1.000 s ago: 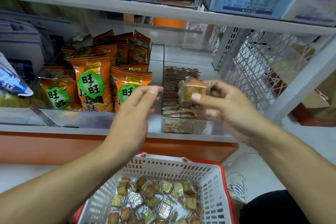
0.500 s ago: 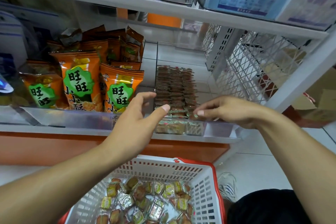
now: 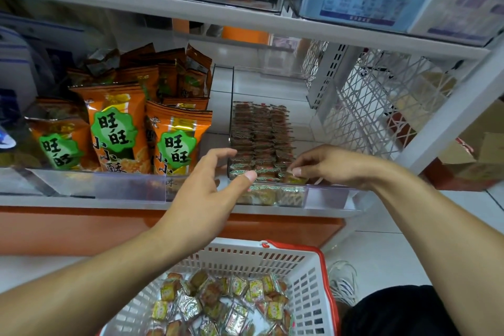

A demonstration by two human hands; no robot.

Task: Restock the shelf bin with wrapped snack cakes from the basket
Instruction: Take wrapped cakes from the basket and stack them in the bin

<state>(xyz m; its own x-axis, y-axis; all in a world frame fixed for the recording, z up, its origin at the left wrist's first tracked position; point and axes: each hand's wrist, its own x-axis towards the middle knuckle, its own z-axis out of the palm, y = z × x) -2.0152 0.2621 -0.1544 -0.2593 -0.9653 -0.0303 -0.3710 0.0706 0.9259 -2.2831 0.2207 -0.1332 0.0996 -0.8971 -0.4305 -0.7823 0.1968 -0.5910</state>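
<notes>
Three rows of wrapped cakes already fill the front half of the clear shelf bin [image 3: 272,142] on the shelf [image 3: 81,203], and the back of that bin looks bare, so by my reckoning you are partway through the restock. Below it, the white basket [image 3: 308,281] with the red rim holds a good heap of loose cakes [image 3: 218,305] yet to go up. To the left of the bin stand the orange snack bags [image 3: 117,128], which have no part in this. Your left hand [image 3: 207,194] hovers at the bin's front left corner, fingers loose and spread, grasping nothing. Your right hand [image 3: 327,165] is at the front right, its fingertips pinching one snack cake [image 3: 296,179] down into the front row; that is the step in hand. Next, seat it snug beside its neighbours, let go, then reach down to the basket for another.
</notes>
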